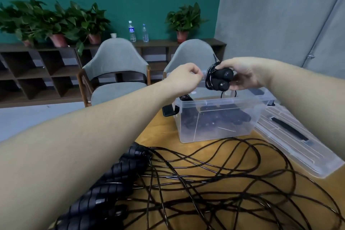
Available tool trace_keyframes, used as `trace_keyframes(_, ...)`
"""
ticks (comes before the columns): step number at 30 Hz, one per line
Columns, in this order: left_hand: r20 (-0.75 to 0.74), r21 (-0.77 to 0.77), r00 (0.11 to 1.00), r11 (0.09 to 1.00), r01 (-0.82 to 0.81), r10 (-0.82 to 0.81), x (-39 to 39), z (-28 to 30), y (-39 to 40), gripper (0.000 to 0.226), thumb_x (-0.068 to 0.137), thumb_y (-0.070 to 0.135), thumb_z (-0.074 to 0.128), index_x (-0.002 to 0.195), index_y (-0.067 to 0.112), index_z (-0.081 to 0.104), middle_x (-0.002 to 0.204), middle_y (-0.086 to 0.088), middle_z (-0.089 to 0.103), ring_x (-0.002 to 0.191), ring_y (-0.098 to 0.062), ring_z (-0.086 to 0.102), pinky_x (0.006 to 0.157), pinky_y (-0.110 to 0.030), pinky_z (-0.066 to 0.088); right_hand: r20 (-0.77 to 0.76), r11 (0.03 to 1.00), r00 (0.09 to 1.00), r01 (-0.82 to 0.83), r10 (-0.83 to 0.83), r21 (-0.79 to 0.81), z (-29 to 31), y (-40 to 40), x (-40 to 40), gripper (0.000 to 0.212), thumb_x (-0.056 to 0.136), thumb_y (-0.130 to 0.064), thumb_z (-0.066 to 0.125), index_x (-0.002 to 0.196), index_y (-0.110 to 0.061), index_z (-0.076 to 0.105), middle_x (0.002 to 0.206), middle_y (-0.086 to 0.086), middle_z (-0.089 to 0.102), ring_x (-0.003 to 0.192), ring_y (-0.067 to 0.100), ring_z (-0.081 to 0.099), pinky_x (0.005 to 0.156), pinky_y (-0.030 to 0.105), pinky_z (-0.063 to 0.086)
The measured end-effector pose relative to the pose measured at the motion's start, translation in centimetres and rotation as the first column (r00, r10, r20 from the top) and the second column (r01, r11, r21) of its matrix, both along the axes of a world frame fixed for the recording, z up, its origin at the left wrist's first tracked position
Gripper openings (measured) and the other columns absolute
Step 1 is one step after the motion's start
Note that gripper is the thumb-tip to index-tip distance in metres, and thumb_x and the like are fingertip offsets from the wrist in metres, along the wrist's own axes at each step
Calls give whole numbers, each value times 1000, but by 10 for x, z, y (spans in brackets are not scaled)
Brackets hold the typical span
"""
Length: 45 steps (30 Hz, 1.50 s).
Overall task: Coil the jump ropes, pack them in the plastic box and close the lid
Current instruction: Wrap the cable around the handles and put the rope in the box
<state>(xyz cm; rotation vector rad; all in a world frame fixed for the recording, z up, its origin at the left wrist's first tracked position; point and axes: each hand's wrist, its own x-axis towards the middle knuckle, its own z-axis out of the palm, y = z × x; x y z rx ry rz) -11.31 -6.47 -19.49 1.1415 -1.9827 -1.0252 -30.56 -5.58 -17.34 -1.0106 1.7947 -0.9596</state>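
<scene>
The right hand (pixel 240 74) grips a coiled jump rope (pixel 219 79) by its paired handles, directly above the open plastic box (pixel 216 117); left hand (pixel 183 78) fingers curl, pinching its cord, apparently.

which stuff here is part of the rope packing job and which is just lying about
Part of the job:
coiled rope in the right hand
left hand
plastic box
lid
loose ropes

Lying about:
chairs
water bottles
potted plants
shelf
</scene>
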Motion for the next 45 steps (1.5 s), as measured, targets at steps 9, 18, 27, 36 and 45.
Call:
trace_keyframes(9, 104, -75, 995, 997, 4, 4, -15, -25, -33, 17, 92, 20, 53, 87, 25, 68, 95, 3, 73, 85, -15, 63, 84, -34, 53, -177, 963, 960, -183, 218, 196, -51, -54, 3, 19, 94, -24, 65, 107, -11, 67, 99, 7, 67, 87, 19, 62, 86, 32, 55)
trace_keyframes(18, 88, -139, 996, 990, -4, 16, -13, -36, -37, 15, 96, 21, 55, 93, 22, 69, 75, 12, 63, 59, -2, 48, 68, -24, 39, -613, 929, 711, -165, 344, 330, -66, -60, 17, 45, 99, -25, 53, 144, -22, 49, 139, 10, 51, 100, 36, 67, 92, 44, 55)
trace_keyframes(27, 74, -105, 997, 994, -26, 34, 23, -23, 3, 13, 97, 27, 56, 94, 25, 68, 82, 10, 63, 71, -6, 53, 61, -21, 42, -571, 949, 820, -202, 29, -242, -45, -5, 47, 25, 94, -22, 52, 113, -28, 67, 108, -6, 64, 87, 11, 56, 66, 21, 40)
trace_keyframes(36, 142, -4, 990, 1000, 11, -11, 84, -27, 76, 15, 97, 27, 57, 102, 16, 66, 92, 3, 63, 83, -14, 57, 73, -29, 49, -613, 865, 782, -380, 112, -327, -47, 78, 111, 15, 90, -22, 58, 94, -33, 67, 99, -10, 69, 95, 8, 62, 77, 26, 48)
trace_keyframes(45, 352, 97, 935, 995, 19, -52, 172, -52, 140, 11, 98, 20, 59, 108, 23, 57, 98, -2, 67, 81, -18, 61, 68, -29, 48, -580, 764, 747, -569, 325, -305, -60, 153, 161, 20, 94, -30, 64, 114, -34, 63, 107, -9, 67, 93, 5, 63, 80, 27, 50)
